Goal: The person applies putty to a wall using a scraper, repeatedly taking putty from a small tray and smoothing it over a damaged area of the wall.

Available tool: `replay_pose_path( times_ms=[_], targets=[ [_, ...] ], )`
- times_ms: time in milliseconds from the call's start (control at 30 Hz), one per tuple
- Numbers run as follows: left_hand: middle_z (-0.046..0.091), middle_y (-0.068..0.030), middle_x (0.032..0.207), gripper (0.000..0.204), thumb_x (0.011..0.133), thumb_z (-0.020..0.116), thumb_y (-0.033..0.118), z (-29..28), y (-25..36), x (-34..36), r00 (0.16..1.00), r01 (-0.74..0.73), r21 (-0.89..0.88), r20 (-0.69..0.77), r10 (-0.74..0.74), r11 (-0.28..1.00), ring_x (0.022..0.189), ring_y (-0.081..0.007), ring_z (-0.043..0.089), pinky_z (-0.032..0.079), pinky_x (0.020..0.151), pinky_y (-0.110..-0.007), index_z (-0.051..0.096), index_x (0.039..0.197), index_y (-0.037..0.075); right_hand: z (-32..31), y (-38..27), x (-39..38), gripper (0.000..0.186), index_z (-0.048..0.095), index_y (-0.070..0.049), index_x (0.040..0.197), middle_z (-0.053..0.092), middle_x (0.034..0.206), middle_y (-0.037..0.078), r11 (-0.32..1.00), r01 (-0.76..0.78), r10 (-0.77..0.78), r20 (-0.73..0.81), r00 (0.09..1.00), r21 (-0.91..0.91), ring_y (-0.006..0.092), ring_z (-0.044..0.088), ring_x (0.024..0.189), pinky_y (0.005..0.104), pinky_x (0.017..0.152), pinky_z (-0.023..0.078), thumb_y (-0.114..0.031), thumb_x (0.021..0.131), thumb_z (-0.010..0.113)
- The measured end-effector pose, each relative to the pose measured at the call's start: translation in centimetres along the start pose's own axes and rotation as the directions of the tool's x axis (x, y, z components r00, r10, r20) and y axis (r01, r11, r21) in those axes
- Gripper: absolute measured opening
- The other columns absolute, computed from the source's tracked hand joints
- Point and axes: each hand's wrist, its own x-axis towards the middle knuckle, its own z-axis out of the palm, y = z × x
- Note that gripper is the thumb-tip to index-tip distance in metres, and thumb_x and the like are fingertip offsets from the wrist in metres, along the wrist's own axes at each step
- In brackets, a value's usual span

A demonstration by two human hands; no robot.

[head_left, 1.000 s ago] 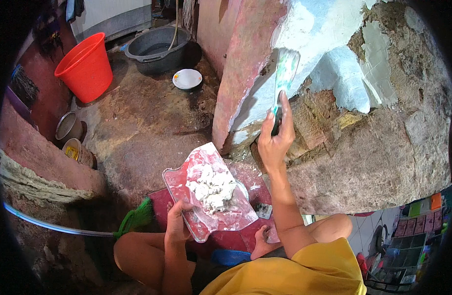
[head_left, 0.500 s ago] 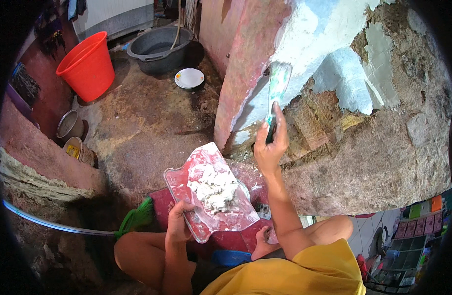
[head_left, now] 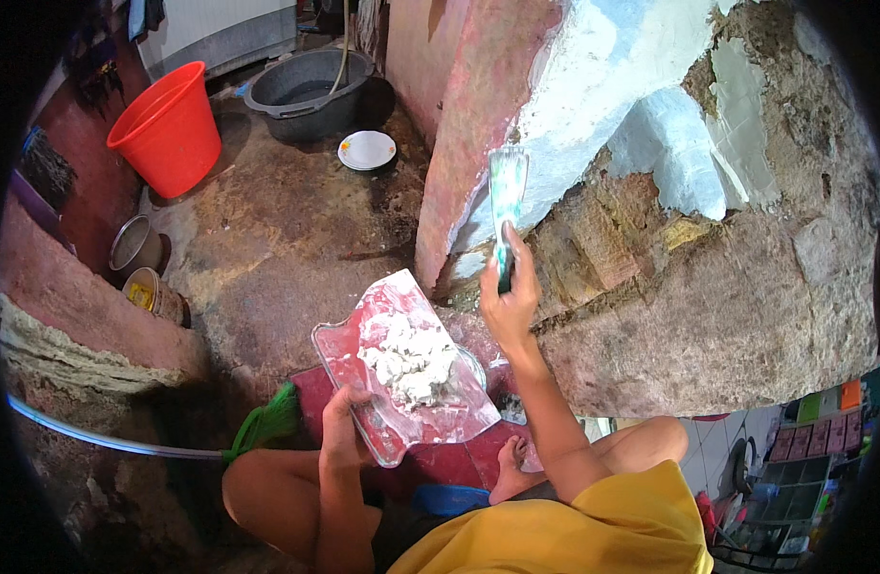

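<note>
Right hand point(head_left: 509, 304) has a closed grip on the dark handle of a putty knife point(head_left: 507, 196), whose pale blade points upward and lies against the wall point(head_left: 650, 316) at the edge of a white plastered patch point(head_left: 593, 96). Below and right of the blade the wall surface is bare, rough and brown, with white patches higher up. Left hand point(head_left: 342, 421) has a closed grip on the near edge of a red flat board point(head_left: 349, 349), thumb on top, holding it roughly level in front of the body. A heap of white putty point(head_left: 411, 362) sits on the middle of the board, well below the blade and not touching it.

The person squats, bare knees either side and a bare foot point(head_left: 507, 469) under the board, in a yellow shirt point(head_left: 574, 531). On the concrete floor point(head_left: 267, 239) to the upper left stand a red bucket point(head_left: 167, 129) and a grey basin point(head_left: 306, 91), with a white plate point(head_left: 366, 150) near the basin. Two metal tins point(head_left: 143, 268) stand at the left by a low ledge. A green-tipped hose point(head_left: 172, 442) runs in from the left.
</note>
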Motion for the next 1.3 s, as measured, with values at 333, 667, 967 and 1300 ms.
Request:
replay_pose_path(
  times_ms=[333,667,967,1300],
  targets=[
    [0.059,-0.0187,0.113,0.053,0.075,0.046,0.009,-0.5,0.5,-0.6,0.994,-0.108,0.018,-0.025,0.108,0.994,0.100,-0.0313,0.060,0.049,0.092,-0.043,0.043,0.126,-0.006,-11.0,-5.4,-3.8,0.039,0.049,-0.001,0.129,0.063,0.103,0.013,0.811,-0.564,0.352,0.642,0.682,0.155,0.0209,0.058,0.097,0.0335,0.090,0.043,-0.014,0.092,0.053],
    [0.060,-0.0218,0.112,0.050,0.076,0.043,0.005,-0.3,1.1,-1.8,0.978,-0.057,-0.143,0.192,0.084,0.988,0.094,-0.0335,0.064,0.053,0.086,-0.045,0.044,0.124,-0.008,-12.7,-6.6,-4.3,0.036,0.060,-0.005,0.118,0.061,0.097,0.015,0.953,-0.196,-0.024,0.705,0.709,0.229,0.0218,0.059,0.077,0.0312,0.067,0.047,-0.004,0.083,0.057],
    [0.061,-0.0220,0.109,0.050,0.075,0.045,0.006,0.9,0.5,-2.3,0.981,-0.151,-0.081,0.114,0.159,0.985,0.094,-0.0335,0.064,0.054,0.085,-0.045,0.046,0.122,-0.009,-16.8,-5.6,-5.1,0.054,0.062,-0.016,0.119,0.060,0.095,0.011,0.992,-0.039,-0.058,0.707,0.704,0.119,0.0232,0.056,0.065,0.0314,0.056,0.048,0.005,0.070,0.057],
    [0.061,-0.0201,0.111,0.051,0.074,0.048,0.008,0.6,0.5,-1.8,0.991,-0.128,-0.034,0.027,0.129,0.991,0.096,-0.0320,0.063,0.051,0.089,-0.044,0.047,0.123,-0.006,-22.4,-5.4,-7.1,0.034,0.054,-0.001,0.124,0.064,0.093,0.010,0.771,-0.626,0.376,0.709,0.596,0.118,0.0117,0.053,0.065,0.0270,0.057,0.045,-0.011,0.092,0.052]
  ],
)
